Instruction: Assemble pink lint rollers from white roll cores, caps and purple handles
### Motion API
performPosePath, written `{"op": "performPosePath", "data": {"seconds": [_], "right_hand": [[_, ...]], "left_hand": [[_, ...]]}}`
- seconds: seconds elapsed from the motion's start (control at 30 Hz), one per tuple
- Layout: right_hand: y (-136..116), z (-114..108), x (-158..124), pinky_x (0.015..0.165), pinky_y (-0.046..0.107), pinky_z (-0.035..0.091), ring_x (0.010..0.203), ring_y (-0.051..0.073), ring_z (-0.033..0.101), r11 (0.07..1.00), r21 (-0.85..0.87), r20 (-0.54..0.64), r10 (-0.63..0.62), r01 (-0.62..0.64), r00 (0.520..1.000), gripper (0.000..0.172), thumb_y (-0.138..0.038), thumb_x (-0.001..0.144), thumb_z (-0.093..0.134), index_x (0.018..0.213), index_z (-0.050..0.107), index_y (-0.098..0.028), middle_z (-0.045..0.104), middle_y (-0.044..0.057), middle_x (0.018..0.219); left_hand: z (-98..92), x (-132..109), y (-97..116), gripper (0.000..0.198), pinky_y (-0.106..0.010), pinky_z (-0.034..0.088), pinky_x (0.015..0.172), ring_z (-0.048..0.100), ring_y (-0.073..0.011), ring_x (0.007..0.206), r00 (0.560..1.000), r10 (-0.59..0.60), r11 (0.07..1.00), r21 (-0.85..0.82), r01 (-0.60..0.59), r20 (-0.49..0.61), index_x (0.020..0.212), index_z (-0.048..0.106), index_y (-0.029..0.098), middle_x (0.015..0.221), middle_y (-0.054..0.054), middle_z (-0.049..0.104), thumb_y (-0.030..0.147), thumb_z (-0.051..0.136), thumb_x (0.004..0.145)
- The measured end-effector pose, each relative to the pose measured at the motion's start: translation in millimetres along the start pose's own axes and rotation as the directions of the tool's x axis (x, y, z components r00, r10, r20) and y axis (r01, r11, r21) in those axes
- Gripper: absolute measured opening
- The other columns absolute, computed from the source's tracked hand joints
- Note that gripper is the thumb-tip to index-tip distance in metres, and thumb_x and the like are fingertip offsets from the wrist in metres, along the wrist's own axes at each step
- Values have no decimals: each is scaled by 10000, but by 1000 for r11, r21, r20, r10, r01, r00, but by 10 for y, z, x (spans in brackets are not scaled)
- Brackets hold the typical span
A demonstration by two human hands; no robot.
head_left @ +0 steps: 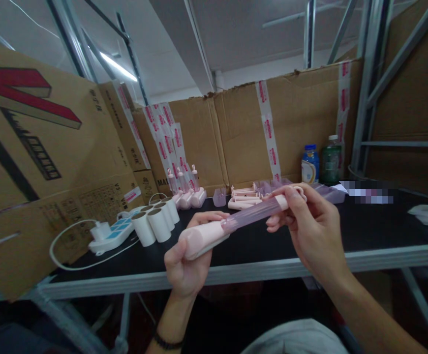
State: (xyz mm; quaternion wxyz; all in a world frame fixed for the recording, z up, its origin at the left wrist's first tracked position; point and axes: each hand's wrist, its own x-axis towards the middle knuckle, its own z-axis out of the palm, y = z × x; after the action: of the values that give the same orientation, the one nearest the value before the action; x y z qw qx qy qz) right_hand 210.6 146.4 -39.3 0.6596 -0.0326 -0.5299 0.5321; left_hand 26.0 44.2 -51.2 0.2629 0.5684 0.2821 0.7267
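Note:
Both my hands hold a pale pink device with a translucent purple tube (254,216) above the front part of the table. My left hand (189,263) is closed around its thick, rounded pink body (204,238). At the other end, my right hand (312,223) pinches the pink cap with a small loop, with thumb and forefinger. The tube slants up to the right between the hands. Beyond it, several similar pink devices (192,196) stand in a row against the cardboard. Pink plastic parts (245,197) lie in a pile behind my hands, beside translucent purple pieces (220,197).
White rolls with brown cores (158,223) stand at the left, next to a white power strip (112,236) with a cable. A blue bottle (310,164) and a green bottle (331,160) stand at the back right. Cardboard sheets (236,137) wall the black table (383,226).

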Motion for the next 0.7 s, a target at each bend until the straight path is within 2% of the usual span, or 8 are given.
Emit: {"op": "performPosePath", "data": {"seconds": [0.13, 0.23, 0.3, 0.43, 0.5, 0.6, 0.7], "right_hand": [[-19, -25, -7, 551, 212, 627, 585, 112, 679, 1000, -15, 60, -21, 22, 998, 238, -406, 1013, 658, 1004, 741, -183, 663, 8, 777], [-23, -58, -1, 570, 228, 626, 617, 120, 695, 998, -21, 105, -54, 56, 993, 229, -378, 1036, 626, 1050, 736, -177, 720, 48, 896], [-28, -79, 9, 571, 232, 626, 629, 116, 697, 996, -11, 135, -88, 90, 987, 207, -354, 1051, 602, 1044, 728, -190, 739, 60, 993], [-53, -114, 31, 563, 230, 627, 624, 110, 691, 993, 9, 209, -114, 114, 971, 221, -325, 1082, 538, 1031, 713, -202, 748, 42, 974], [-75, -127, 31, 564, 243, 631, 626, 115, 690, 993, -13, 218, -113, 118, 969, 222, -327, 1085, 530, 1040, 708, -201, 748, 44, 981], [-119, -143, 13, 556, 265, 633, 626, 128, 697, 989, -62, 213, -120, 136, 970, 205, -326, 1079, 539, 1049, 704, -208, 750, 46, 989], [-168, -149, -16, 541, 272, 635, 608, 135, 701, 981, -94, 222, -146, 170, 964, 197, -319, 1073, 549, 1036, 709, -211, 757, 51, 982]], "left_hand": [[2, 13, 66, 634, -371, 510, 967, 604, -356, 1133, 999, -29, 999, 25, 30, -28, 1083, 717, 91, 1181, -193, 658, 629, 509, 820], [24, 37, 132, 626, -349, 557, 844, 650, -311, 993, 985, -130, 990, -67, 123, -114, 1045, 741, 90, 1117, -172, 680, 631, 476, 872], [51, 46, 178, 613, -328, 566, 771, 663, -293, 932, 953, -245, 965, -145, 220, -179, 1012, 749, 106, 1043, -153, 698, 646, 486, 889], [129, 46, 258, 690, -387, 584, 763, 702, -368, 899, 887, -430, 896, -201, 396, -171, 967, 718, 94, 938, -195, 710, 732, 468, 886], [170, 49, 285, 664, -418, 597, 773, 710, -383, 889, 863, -457, 885, -209, 416, -214, 963, 695, 103, 931, -193, 707, 726, 480, 887], [217, 61, 308, 584, -435, 618, 753, 712, -370, 878, 807, -483, 874, -250, 417, -340, 1005, 662, 146, 965, -152, 700, 704, 565, 861], [252, 68, 331, 583, -424, 626, 710, 705, -350, 856, 773, -507, 862, -257, 438, -383, 1046, 645, 151, 987, -152, 689, 697, 600, 846]]}}
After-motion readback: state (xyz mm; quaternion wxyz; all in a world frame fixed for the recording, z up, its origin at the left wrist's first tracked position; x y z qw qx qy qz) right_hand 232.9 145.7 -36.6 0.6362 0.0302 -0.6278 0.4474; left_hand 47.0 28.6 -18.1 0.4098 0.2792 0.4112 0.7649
